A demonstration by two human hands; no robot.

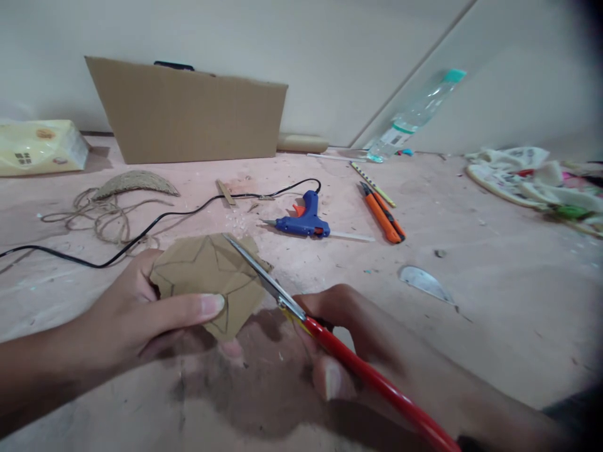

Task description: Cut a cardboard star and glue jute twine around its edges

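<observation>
A brown cardboard piece [198, 270] with a star drawn on it is held up above the table. My left hand [160, 314] grips it from the left, thumb on top and fingers beneath. Red-handled scissors [367, 373] are in my right hand [343, 339], whose fingers are wrapped round the handles. The blades point up and to the left, and one lies over the cardboard's upper right part, across the star drawing. Whether the other blade is under the cardboard is hidden.
Beyond the cardboard lie a blue glue gun [306, 220], its black cable [160, 220], twine [106, 216] and an orange cutter [384, 216]. A cardboard panel [193, 116], tissue pack [42, 147] and bottle [414, 119] stand at the back. A protractor-like piece [424, 282] lies right.
</observation>
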